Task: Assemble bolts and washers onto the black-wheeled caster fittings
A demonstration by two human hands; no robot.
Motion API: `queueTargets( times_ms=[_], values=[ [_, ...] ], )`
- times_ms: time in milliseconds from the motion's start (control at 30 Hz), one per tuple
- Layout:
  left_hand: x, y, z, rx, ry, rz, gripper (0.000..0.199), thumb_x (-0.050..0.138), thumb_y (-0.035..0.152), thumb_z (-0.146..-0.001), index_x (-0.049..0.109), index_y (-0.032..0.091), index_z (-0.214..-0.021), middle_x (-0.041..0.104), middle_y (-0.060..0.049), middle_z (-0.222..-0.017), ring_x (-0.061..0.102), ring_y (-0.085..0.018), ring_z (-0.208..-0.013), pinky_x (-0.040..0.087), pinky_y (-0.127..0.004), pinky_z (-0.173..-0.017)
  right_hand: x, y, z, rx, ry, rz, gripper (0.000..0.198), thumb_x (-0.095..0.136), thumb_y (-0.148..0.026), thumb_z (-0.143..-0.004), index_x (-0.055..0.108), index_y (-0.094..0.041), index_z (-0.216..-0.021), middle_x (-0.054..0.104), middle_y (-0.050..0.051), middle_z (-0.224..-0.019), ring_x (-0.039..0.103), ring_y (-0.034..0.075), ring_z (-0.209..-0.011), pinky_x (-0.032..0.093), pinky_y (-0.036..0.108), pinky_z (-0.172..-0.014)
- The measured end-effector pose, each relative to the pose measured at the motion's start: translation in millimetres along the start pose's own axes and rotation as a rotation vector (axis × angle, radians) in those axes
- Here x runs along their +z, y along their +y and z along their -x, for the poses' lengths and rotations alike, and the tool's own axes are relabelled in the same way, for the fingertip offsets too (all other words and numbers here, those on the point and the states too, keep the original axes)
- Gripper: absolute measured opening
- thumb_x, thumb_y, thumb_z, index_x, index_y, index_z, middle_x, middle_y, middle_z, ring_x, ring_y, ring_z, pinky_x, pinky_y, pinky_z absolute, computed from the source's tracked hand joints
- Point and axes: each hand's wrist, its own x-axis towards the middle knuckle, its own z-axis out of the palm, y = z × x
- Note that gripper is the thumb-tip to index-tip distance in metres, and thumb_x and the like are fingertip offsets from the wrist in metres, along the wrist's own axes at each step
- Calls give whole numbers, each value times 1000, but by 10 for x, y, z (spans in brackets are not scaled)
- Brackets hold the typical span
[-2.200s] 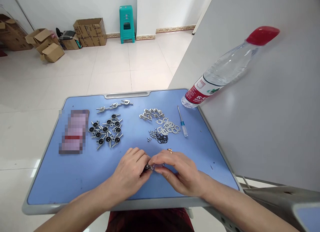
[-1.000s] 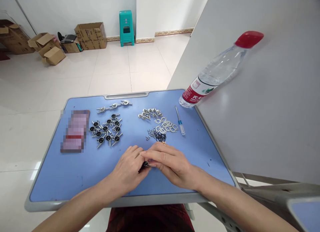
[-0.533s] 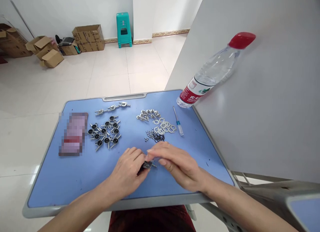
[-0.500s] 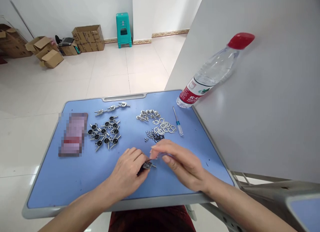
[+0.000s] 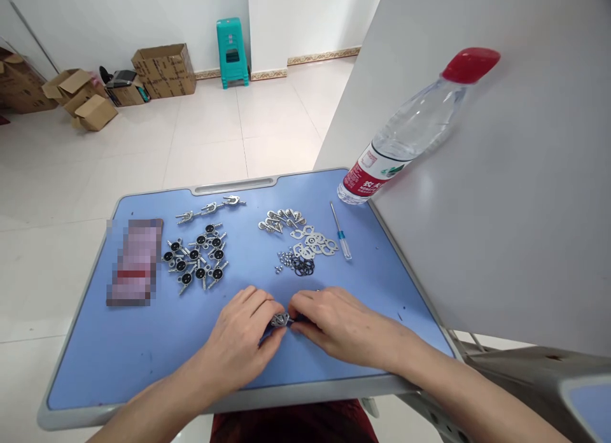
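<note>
Near the front edge of the table, my left hand [image 5: 244, 333] is closed around a small metal valve-like part [image 5: 279, 319], whose plate faces up between thumb and forefinger. My right hand [image 5: 334, 321] is closed too, its thumb and fingertips pinched at the right side of that part, where a short stem was visible before. The fingers hide most of the part, and whether something else is in the right hand cannot be made out. Just beyond the hands lie black rubber rings [image 5: 303, 267], tiny screws [image 5: 285, 260] and flat metal plates [image 5: 312, 242].
Several metal parts with black discs [image 5: 201, 273] lie left, with three metal pieces [image 5: 209, 208] behind them. Small levers [image 5: 281, 220] and a screwdriver [image 5: 340, 234] are at the right. A water bottle [image 5: 377, 169] leans by a grey panel [image 5: 515, 195]. A blurred-out flat object [image 5: 138, 255] lies far left.
My right hand has lowered and its fingers have closed at the part's stem; a thin item seen at its fingertips before is now hidden. My left hand keeps its grip.
</note>
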Motion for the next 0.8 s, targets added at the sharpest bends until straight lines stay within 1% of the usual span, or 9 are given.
queueTargets(
  times_ms=[200,400,533,800],
  values=[
    [19,-31,18,28,1,-1,10,48,16,-95,58,18,-97,62,-5,-89,52,-20,-80,44,-34,-71,33,3,0,-1,37,11,14,58,-13,-88,50,-19,-77,60,-2,-68,51,13,-53,22,27,-49],
    [-5,-12,-3,56,-1,17,12,46,14,-96,59,17,-96,61,-5,-87,51,-19,-79,45,-33,-70,81,13,5,-21,60,58,17,57,-14,-88,47,-19,-76,58,-3,-66,48,13,-51,19,28,-48],
    [-20,-5,-17,85,-11,13,15,45,13,-97,59,16,-97,61,-6,-86,50,-19,-79,45,-33,-70,120,21,13,-38,91,64,17,52,-14,-90,45,-20,-76,57,-2,-65,47,13,-50,18,29,-48],
    [-39,-29,-1,61,-72,10,15,45,18,-98,60,17,-96,61,-6,-88,51,-19,-82,46,-35,-73,198,59,22,-57,108,32,18,50,-12,-91,43,-20,-76,56,-2,-67,47,13,-50,17,29,-49]
  ],
)
